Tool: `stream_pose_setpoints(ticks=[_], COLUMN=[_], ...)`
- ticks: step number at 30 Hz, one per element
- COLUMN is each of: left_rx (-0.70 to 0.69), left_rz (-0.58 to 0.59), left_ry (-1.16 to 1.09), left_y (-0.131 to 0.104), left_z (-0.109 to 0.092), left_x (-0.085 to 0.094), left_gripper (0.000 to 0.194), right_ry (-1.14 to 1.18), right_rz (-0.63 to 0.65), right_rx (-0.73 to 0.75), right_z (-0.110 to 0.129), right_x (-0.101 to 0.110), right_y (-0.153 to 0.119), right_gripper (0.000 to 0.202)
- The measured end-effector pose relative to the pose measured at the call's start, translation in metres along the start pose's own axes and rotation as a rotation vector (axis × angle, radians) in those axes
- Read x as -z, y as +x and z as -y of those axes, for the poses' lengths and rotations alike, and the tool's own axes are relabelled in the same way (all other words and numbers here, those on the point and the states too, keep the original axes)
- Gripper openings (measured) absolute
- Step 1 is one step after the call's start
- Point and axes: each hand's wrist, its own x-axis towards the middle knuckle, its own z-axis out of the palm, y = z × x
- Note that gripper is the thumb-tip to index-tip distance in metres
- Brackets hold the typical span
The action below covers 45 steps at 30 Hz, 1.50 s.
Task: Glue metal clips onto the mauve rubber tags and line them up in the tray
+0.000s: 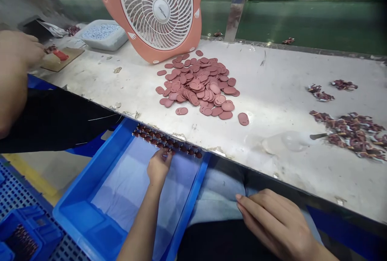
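Note:
My left hand [159,167] reaches into the blue crate [87,176], its thumb and fingers closed on a small dark-red figure at the front row. Rows of these small figures [151,135] line the crate's far side, under the table edge, on a pale sheet [130,184]. Over my lap is my right hand [275,222], palm down, its fingers loosely stretched and close together, with nothing visible in them. On the table beyond lies a heap of reddish-brown oval discs [196,83] with small holes.
An orange fan [160,11] stands behind the discs. Painted figures [350,132] lie at right, near a clear blob [290,141]. At left are a tub of pale pieces [102,35] and another person's hand [18,51]. A smaller blue crate [27,233] sits low left.

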Motion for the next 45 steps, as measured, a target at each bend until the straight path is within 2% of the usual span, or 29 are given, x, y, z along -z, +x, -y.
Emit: stream_pose_setpoints(ticks=[6, 12, 19, 25, 29, 40, 45], left_rx=[-0.031, -0.036, -0.068, -0.044, -0.035, -0.034, -0.055], left_rz=[0.026, 0.011, -0.088, -0.022, -0.012, -0.015, -0.106], left_ry=[0.121, 0.219, 0.304, 0.322, 0.323, 0.308, 0.281], left_y=[0.003, 0.003, 0.003, 0.023, 0.024, 0.025, 0.016], left_z=[0.004, 0.001, -0.014, -0.031, -0.034, -0.029, -0.016], left_x=[-0.008, -0.006, -0.003, -0.009, -0.010, -0.014, -0.004], left_gripper=[0.030, 0.029, 0.026, 0.034, 0.037, 0.032, 0.028], right_ry=[0.000, -0.012, -0.031, -0.034, -0.037, -0.040, -0.048], right_rz=[0.008, 0.013, 0.005, -0.001, -0.017, -0.034, -0.031], right_rx=[-0.003, -0.004, -0.007, -0.012, -0.018, -0.027, -0.038], right_z=[-0.003, -0.005, -0.006, -0.007, -0.008, -0.010, -0.011], right_x=[0.001, 0.003, 0.006, 0.007, 0.007, 0.006, 0.007], right_y=[0.000, 0.000, -0.001, -0.002, -0.004, -0.004, -0.006], right_gripper=[0.014, 0.012, 0.015, 0.014, 0.016, 0.015, 0.016])
